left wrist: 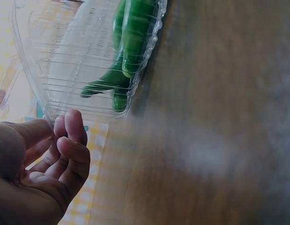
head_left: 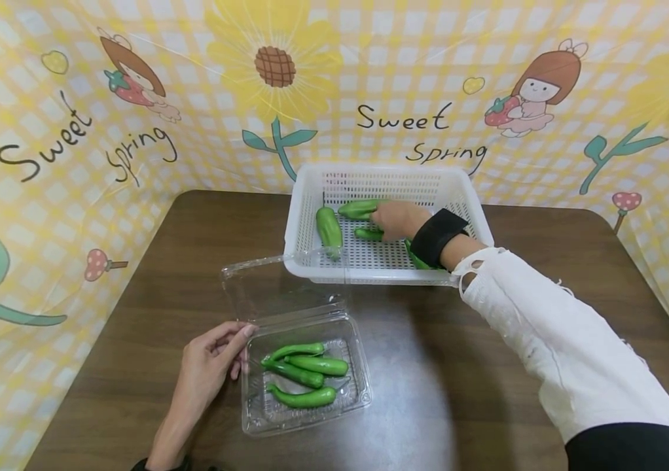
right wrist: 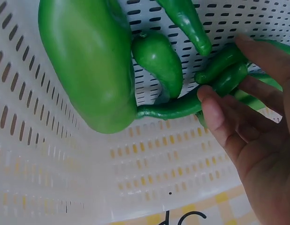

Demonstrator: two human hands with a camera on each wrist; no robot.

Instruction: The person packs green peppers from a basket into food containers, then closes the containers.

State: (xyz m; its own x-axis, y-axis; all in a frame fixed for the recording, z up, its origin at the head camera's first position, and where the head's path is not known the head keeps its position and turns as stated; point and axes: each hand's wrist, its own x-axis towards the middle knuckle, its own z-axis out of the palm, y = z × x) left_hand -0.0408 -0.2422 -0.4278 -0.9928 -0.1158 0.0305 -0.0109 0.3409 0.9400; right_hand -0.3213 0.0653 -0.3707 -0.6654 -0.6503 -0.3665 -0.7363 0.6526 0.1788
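My left hand [head_left: 211, 366] pinches the left rim of a clear plastic clamshell box [head_left: 364, 386], near the hinge of its raised lid [head_left: 281, 288]. Several slim green peppers [head_left: 317, 365] lie inside the box; they also show through its ribbed wall in the left wrist view. Farther back, my right hand [head_left: 402, 219] reaches down into a white slotted basket [head_left: 296, 216]. In the right wrist view its thumb and fingers close round a slim green pepper [right wrist: 234, 77]. A thick, large green pepper [right wrist: 86, 65] and more slim ones lie beside it.
The basket stands at the back of a brown wooden table [head_left: 193, 255], close to a yellow checked cloth backdrop [head_left: 193, 78]. The box sits in front of it, its lid tilting toward the basket's front left corner.
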